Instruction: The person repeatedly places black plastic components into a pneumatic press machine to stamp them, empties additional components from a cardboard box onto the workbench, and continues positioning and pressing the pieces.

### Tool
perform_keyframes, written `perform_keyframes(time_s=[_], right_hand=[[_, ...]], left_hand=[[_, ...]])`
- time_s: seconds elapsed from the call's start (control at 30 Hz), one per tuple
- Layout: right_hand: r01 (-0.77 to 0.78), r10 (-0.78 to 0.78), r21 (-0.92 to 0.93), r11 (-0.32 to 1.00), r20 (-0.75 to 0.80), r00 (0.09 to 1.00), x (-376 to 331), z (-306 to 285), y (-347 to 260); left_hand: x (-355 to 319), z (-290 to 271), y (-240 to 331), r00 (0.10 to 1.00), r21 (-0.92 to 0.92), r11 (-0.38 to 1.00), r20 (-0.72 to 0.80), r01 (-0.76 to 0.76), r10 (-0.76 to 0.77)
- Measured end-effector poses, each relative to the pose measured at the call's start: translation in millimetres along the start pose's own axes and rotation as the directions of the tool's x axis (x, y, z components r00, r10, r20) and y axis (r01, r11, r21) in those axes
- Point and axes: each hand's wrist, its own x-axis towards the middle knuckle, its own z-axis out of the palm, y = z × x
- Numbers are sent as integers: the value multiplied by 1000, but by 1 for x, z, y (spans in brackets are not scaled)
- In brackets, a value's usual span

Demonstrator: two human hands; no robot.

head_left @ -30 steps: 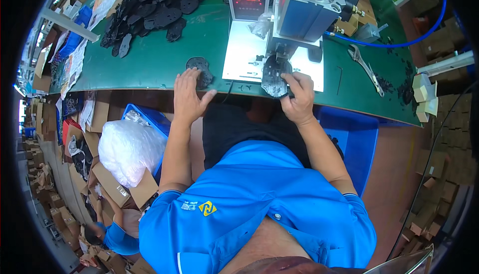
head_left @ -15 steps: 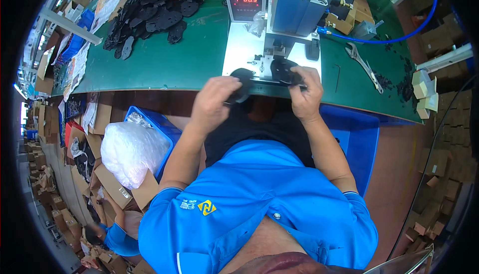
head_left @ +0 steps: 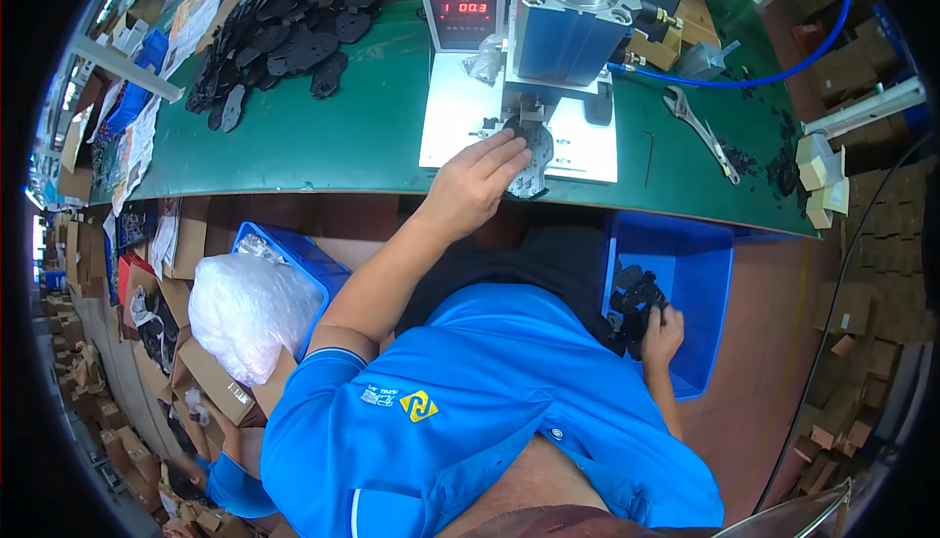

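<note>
At the press (head_left: pixel 568 34), my left hand (head_left: pixel 472 186) has its fingers together over the left edge of a flat black sole-shaped piece (head_left: pixel 531 168). The piece lies under the press head, its near end reaching the table's front edge; my thumb is hidden. Down to the right, my right hand (head_left: pixel 663 334) is in a blue bin (head_left: pixel 700 279), its fingers curled at a black flat piece (head_left: pixel 636 327). Several more black pieces (head_left: pixel 634 288) lie in that bin.
A heap of black flat pieces (head_left: pixel 299 44) covers the table's back left. Beside the press stand a counter box (head_left: pixel 464 9) with red digits, an adjustable wrench (head_left: pixel 703 135) and a hex key (head_left: pixel 650 156). A stuffed white bag (head_left: pixel 250 308) is at lower left; a co-worker (head_left: pixel 230 484) sits beyond.
My left hand moved right, bringing its black piece under the press head. My right hand left the press with another black piece and went down into the blue bin.
</note>
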Motion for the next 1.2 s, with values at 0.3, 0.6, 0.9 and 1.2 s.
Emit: perform_keyframes(time_s=[0.3, 0.6, 0.9, 1.2], right_hand=[[-233, 303, -274, 933, 250, 920, -43, 100, 131], [-64, 34, 113, 992, 251, 968, 45, 87, -22], [759, -738, 345, 552, -222, 638, 115, 38, -271], [819, -759, 362, 445, -333, 560, 130, 81, -294]], left_hand=[[2, 4, 5, 999, -41, 998, 9, 40, -40], [-7, 8, 8, 988, -64, 988, -52, 141, -145], [-6, 4, 12, 991, -92, 989, -61, 115, -121], [-27, -27, -31, 963, -439, 865, -4, 242, -271]])
